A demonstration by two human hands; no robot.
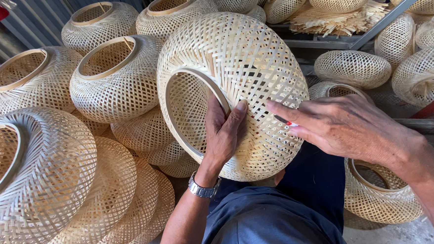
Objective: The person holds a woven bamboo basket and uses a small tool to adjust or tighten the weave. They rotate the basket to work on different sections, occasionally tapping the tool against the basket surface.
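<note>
Two hands work on a round woven bamboo lampshade (244, 71) held up at frame centre.

The left hand (222, 134) grips the lampshade's wooden ring rim (195, 78) at its 5 o'clock, fingers inside the opening and thumb pressed flat on the outer weave. The right hand (341, 125) comes in from 3 o'clock, fingers drawn narrow around a small red-tipped tool (289, 123) whose point touches the weave just beside the thumb. Finished shades crowd close: a stack of flat shades (82, 193) at 8 o'clock, open-mouthed shades (111, 78) touching the held one from 9 to 11 o'clock, more shades (379, 197) at 4 o'clock. Open room lies only at 6 o'clock, over the person's dark blue lap (276, 218).
</note>
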